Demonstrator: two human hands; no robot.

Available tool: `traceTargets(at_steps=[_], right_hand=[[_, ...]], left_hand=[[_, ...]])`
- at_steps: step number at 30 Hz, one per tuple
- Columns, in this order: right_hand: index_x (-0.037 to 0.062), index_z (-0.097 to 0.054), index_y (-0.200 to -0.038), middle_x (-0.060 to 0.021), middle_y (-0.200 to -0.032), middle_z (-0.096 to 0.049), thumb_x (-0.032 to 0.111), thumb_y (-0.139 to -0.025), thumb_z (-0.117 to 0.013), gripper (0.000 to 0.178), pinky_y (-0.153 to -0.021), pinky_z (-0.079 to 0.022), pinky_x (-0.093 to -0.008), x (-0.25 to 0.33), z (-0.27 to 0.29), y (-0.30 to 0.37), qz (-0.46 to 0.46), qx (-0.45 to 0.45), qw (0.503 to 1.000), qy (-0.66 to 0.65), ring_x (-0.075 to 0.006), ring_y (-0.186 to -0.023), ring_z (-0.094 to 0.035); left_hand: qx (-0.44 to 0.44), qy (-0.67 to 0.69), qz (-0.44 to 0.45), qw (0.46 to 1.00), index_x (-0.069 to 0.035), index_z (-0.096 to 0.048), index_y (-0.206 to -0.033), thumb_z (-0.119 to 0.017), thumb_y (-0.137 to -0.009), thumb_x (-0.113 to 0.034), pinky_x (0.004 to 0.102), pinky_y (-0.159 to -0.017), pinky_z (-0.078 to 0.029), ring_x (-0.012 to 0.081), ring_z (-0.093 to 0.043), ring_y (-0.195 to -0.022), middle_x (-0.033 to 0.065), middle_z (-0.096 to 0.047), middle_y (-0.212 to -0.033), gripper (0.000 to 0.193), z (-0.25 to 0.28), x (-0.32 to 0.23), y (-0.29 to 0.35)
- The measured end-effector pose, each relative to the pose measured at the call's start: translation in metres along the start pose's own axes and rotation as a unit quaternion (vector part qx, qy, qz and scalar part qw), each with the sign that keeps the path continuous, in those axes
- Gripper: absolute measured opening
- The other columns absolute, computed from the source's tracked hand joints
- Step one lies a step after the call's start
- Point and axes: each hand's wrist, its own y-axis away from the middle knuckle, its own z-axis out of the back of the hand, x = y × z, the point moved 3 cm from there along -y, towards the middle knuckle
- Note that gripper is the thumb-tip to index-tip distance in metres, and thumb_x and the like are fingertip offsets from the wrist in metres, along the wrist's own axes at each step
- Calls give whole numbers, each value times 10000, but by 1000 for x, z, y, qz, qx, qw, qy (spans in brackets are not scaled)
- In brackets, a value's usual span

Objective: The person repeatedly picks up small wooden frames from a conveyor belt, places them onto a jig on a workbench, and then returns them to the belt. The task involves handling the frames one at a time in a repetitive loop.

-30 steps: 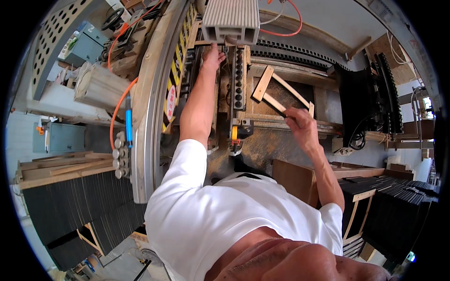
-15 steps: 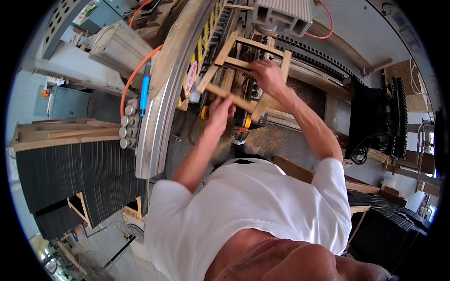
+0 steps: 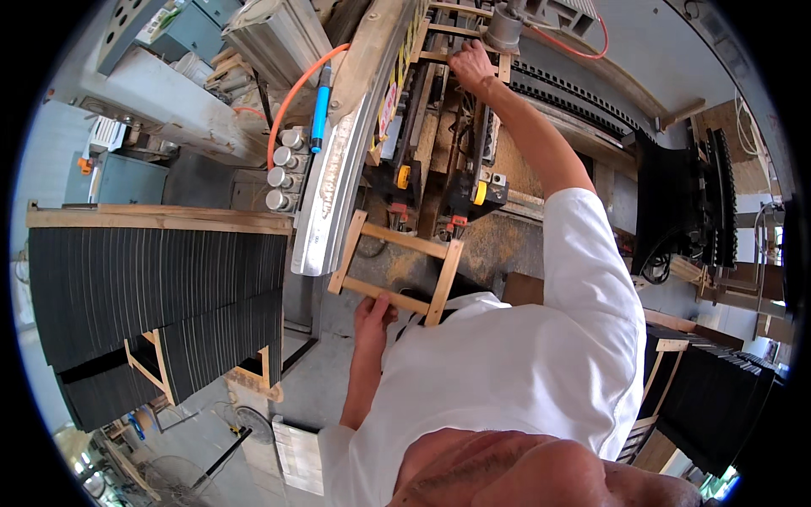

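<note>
Evidently, the left hand (image 3: 373,319) is pinching a wooden frame (image 3: 405,242), lying at its 1 o'clock; the right hand (image 3: 475,68) is reaching a 2nd frame (image 3: 504,68) towards 12 o'clock, grip unclear; keeping both square is seemingly serving best.

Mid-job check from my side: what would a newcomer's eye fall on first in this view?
Probably the pale wooden frame gripped by the left hand, low and near the middle, just in front of the white shirt. The right hand reaches to a second frame near the top. The big stack of black panels dominates the left side.
</note>
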Motion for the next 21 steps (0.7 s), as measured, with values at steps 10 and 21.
traceTargets(at_steps=[10, 21], right_hand=[[142, -645, -781, -50, -756, -667, 90, -794, -623, 58, -845, -360, -377, -31, -20, -58, -8, 63, 998, 15, -230, -880, -596], [146, -678, -788, -60, -806, -682, 81, -785, -611, 93, -844, -371, -384, -44, -35, -67, -42, 11, 997, -59, -245, -906, -608]], left_hand=[[-144, 131, 3, 981, -90, -566, -906, -652, -876, -278, 257, -618, -427, 115, -534, -688, -4, -552, -764, 208, 29, 31, -5], [-137, 185, 23, 973, -70, -572, -877, -652, -871, -254, 267, -594, -429, 130, -529, -669, 15, -540, -725, 200, -7, 35, -42]])
